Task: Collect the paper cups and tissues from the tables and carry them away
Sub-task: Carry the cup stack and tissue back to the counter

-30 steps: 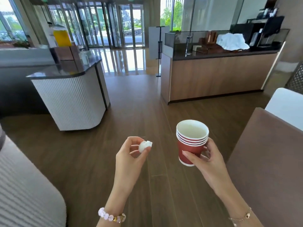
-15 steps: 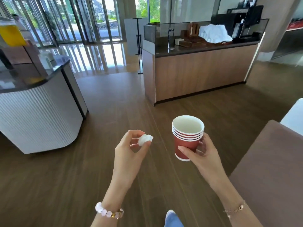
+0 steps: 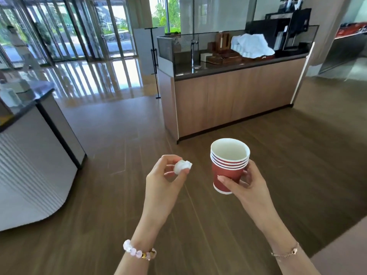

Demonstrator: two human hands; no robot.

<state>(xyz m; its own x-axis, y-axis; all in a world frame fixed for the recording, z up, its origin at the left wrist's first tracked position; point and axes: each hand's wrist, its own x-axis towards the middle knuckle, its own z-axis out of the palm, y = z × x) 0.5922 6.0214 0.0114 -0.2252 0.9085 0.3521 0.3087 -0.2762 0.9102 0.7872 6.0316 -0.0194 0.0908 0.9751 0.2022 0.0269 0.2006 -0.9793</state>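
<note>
**Both hands full, in front of the wood desk**

Left hand (image 3: 162, 181) was raised in front of the wood desk (image 3: 238, 100), on the near side of its left corner. Its fingers (image 3: 168, 158) were curled, thumb and forefinger pinching a small balled tissue (image 3: 181, 165). The tissue stuck out at the fingertips, clear of the floor (image 3: 123, 135).

Right hand (image 3: 244, 183) was also up in front of the desk, right of the left hand and apart from it. It held a stack of red paper cups (image 3: 228, 167), nested, four white rims showing, mouth up and tilted a little. Its fingers (image 3: 249, 171) wrapped the far side and the thumb crossed the near side low on the stack. The top cup looked empty.

There was a bead bracelet (image 3: 139, 252) on the left wrist and a thin chain bracelet (image 3: 286, 254) on the right.

On the desk top were a white cloth (image 3: 252, 46) heaped toward the right end, a black coffee machine (image 3: 288, 26) behind the cloth, a tap (image 3: 193, 54) near the left end, and wooden boxes between tap and cloth. A sign stand (image 3: 154, 56) stood just left of the desk. A white ribbed counter (image 3: 35, 155) stood well left of the desk, across the floor. Glass doors (image 3: 79, 28) were behind and left of the desk. A brown surface (image 3: 347, 251) cut into the frame well in front of the desk's right end.
</note>
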